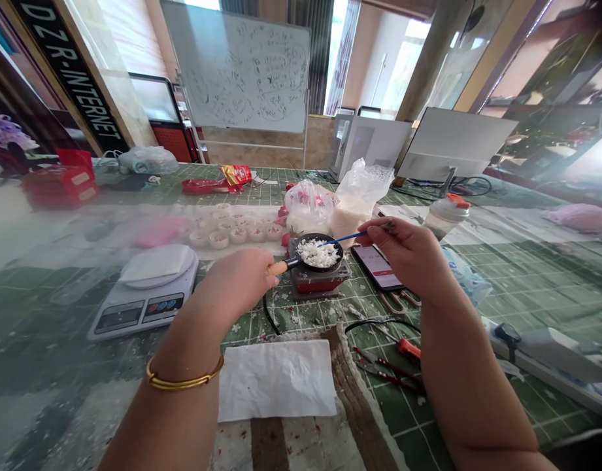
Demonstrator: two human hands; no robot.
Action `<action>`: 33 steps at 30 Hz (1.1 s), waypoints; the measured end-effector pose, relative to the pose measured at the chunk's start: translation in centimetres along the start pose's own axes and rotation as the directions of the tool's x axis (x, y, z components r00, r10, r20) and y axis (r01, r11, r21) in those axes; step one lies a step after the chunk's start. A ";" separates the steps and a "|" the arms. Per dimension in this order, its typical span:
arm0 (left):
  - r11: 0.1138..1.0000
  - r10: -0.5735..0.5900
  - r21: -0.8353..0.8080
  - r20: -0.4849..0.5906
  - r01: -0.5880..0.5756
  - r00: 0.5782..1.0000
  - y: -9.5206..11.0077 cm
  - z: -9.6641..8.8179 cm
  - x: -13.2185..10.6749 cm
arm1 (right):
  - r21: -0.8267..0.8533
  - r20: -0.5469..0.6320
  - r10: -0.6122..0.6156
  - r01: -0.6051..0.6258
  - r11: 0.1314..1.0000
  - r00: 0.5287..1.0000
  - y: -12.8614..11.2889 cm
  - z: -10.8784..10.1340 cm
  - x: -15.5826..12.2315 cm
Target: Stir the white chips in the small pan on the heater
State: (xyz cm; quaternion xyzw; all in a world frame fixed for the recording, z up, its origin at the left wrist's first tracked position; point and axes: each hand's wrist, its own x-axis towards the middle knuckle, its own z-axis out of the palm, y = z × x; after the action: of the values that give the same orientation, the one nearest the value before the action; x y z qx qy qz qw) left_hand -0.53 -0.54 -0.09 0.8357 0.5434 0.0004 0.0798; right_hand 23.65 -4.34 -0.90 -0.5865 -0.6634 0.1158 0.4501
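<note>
My left hand [242, 278] is closed around the wooden handle [280, 267] of a small black frying pan [340, 256]. White flakes or granules [316, 254] lie heaped in the pan; I cannot tell what they are. Under the pan stands a small dark red heater [320, 282] with a black cord. In my right hand [399, 245] a thin blue stick [347, 237] is pinched between the fingers, its tip in the white heap. A phone [379, 267] lies beneath the right hand, its screen lit.
At left stand a kitchen scale [138, 307] and several small cups [232, 229]. Behind the pan are plastic bags [308, 204]. A lidded bottle [446, 212], red-handled pliers [386, 369] and a power strip [550, 366] are at right. A white paper sheet [278, 379] lies in front.
</note>
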 end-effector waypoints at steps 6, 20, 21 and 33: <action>1.000 -0.001 -0.004 0.030 0.001 1.000 -0.2 -0.2 0.4 | -0.235 0.322 0.016 0.064 0.970 0.946 -0.2 -0.5 -0.3; 0.995 0.024 -0.096 0.100 -0.015 0.995 -0.7 0.4 1.8 | -0.124 0.654 0.080 0.002 0.992 0.752 3.5 -5.8 0.8; 0.996 0.015 -0.092 0.114 -0.004 0.993 -0.8 0.4 1.9 | -0.194 0.646 0.118 0.013 0.981 0.754 4.2 -5.4 1.4; 0.995 -0.030 -0.089 0.136 0.042 0.990 -1.1 0.6 1.9 | -0.410 0.699 0.246 0.094 0.907 0.672 10.1 5.1 3.8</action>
State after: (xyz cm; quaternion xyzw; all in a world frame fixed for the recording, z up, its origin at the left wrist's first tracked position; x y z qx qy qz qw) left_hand -0.70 1.52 -0.99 0.8193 0.5512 -0.0325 0.1544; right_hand 27.11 3.83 -8.95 -0.5983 -0.7709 0.2184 0.0044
